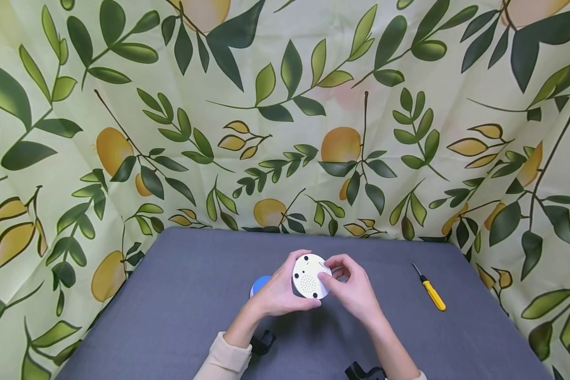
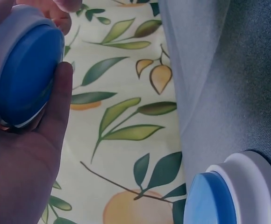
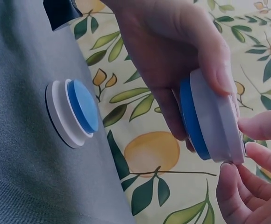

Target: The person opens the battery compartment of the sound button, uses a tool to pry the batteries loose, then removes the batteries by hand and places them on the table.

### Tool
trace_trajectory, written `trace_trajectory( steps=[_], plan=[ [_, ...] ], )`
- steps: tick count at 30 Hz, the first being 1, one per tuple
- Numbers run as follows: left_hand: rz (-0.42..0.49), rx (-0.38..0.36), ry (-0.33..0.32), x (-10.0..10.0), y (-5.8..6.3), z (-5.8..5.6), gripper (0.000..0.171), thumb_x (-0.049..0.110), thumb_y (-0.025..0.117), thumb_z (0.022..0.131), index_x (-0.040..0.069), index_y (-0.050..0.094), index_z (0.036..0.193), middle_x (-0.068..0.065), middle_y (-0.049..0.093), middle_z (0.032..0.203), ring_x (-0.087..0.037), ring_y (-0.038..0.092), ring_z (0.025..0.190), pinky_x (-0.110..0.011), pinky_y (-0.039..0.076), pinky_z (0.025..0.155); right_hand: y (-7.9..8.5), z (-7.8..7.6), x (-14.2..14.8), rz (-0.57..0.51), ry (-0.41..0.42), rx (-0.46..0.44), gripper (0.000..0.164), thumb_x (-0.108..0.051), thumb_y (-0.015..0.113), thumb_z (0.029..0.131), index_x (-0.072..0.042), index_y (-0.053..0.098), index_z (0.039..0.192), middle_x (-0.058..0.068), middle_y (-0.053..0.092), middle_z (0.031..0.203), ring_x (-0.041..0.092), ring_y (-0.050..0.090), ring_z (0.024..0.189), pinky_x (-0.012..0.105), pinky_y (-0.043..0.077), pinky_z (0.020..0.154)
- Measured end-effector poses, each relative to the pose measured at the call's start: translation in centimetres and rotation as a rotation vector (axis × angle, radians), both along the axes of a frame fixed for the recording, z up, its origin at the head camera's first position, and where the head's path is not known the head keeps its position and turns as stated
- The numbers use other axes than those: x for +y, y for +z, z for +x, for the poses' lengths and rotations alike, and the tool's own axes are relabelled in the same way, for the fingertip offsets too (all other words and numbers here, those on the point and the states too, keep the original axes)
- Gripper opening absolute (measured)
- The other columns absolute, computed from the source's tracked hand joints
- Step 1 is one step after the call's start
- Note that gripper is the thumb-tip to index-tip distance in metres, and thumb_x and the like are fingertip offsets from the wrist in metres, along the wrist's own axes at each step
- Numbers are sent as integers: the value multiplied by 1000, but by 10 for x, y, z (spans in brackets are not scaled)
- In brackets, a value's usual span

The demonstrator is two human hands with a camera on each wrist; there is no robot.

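My left hand (image 1: 281,291) grips a round white-and-blue buzzer button (image 1: 307,279), thumb and fingers spread around its rim. Its white underside, with small speaker holes and dark round spots, is turned up toward the head camera. In the left wrist view the blue cap (image 2: 30,70) faces that camera. My right hand (image 1: 355,291) has its curled fingers and thumb at the underside and edge of the button, pinching there; the right wrist view shows these fingertips (image 3: 228,171) right at the white rim. A second blue-topped button (image 3: 84,107) stands on the table, partly behind my left hand in the head view.
A screwdriver (image 1: 432,294) with a yellow-and-black handle lies on the grey table (image 1: 195,274) to the right. Black wrist mounts (image 1: 264,343) sit at both wrists. A cloth with leaves and fruit (image 1: 285,132) hangs around the back and sides.
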State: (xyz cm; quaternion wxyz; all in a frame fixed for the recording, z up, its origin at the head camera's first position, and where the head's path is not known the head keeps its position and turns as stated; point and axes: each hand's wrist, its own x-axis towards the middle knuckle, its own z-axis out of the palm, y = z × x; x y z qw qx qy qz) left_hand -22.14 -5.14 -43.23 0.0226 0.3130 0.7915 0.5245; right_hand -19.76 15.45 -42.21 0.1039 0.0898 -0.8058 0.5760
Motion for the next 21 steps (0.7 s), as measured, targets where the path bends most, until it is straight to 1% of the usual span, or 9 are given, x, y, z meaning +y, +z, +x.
trace_trajectory(
  steps=[6, 13, 17, 21],
  plan=[
    [-1, 19, 8, 2, 0, 0, 96, 28, 90, 74, 19, 32, 150, 4, 52, 135, -14, 54, 114, -35, 45, 98, 0, 0, -5, 43, -60, 20, 26, -12, 82, 85, -9, 69, 107, 5, 66, 102, 22, 59, 86, 27, 51, 67],
    [-15, 41, 33, 5, -2, 2, 96, 29, 90, 75, 18, 32, 150, 1, 49, 136, -15, 53, 114, -35, 46, 97, -3, 1, -12, 37, -133, 25, 26, -14, 84, 84, -6, 71, 106, 7, 67, 100, 20, 58, 86, 25, 49, 70],
    [-24, 48, 44, 6, -2, 3, 95, 27, 89, 75, 17, 32, 150, 1, 49, 136, -14, 53, 113, -34, 47, 97, -5, 2, -15, 37, -159, 33, 27, -14, 84, 84, -5, 72, 106, 7, 67, 98, 20, 58, 85, 24, 48, 71],
    [-30, 55, 49, 7, -1, 4, 94, 25, 89, 75, 16, 33, 150, 0, 49, 136, -14, 54, 111, -33, 47, 96, -6, 1, -18, 40, -167, 35, 26, -12, 84, 83, -4, 72, 105, 7, 67, 96, 20, 58, 85, 24, 48, 71]
  ],
)
